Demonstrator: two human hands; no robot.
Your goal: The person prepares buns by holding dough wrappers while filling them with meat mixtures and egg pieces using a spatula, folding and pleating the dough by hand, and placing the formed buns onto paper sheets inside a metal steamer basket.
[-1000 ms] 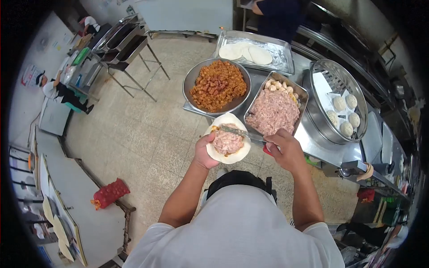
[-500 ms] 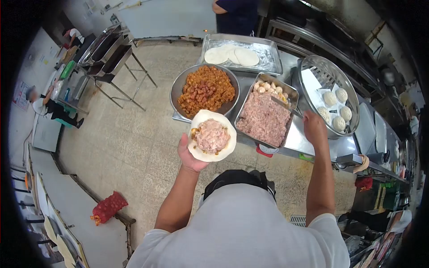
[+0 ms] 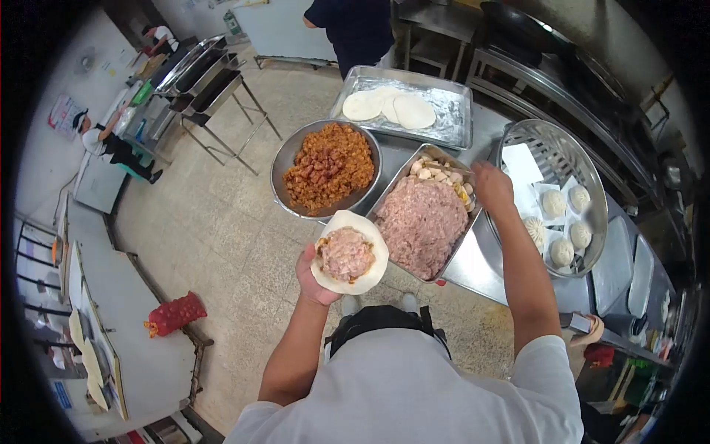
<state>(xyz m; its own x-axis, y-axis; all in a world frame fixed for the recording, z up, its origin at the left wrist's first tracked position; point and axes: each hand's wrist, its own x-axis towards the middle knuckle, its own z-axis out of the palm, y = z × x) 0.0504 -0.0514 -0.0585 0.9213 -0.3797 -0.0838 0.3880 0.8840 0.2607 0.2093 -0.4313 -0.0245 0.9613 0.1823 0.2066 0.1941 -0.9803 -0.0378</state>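
My left hand (image 3: pixel 313 280) holds a round dough wrapper (image 3: pixel 376 272), its thumb at the edge and its palm underneath. Minced meat (image 3: pixel 346 255) sits heaped in the wrapper's middle, with darker filling showing around it. Over the far end of a metal tray (image 3: pixel 397 180), my right hand (image 3: pixel 494 186) is closed on a flat metal spatula (image 3: pixel 450 169). The spatula's blade lies over pale, egg-like pieces (image 3: pixel 427 172); its tip is hard to make out. Pink raw minced meat (image 3: pixel 421 218) fills the rest of that tray.
Left of the tray stands a bowl (image 3: pixel 279 174) of reddish-brown filling. Behind, a floured tray (image 3: pixel 451 111) holds flat dough wrappers (image 3: pixel 392 107). A round steamer (image 3: pixel 600 222) with several pleated buns (image 3: pixel 555 203) is at right. A person (image 3: pixel 355 33) stands beyond; others work far left.
My right hand has moved with the spatula from the tray's right side to the egg-like pieces at its far end. My left hand still holds the filled wrapper. The view has shifted.
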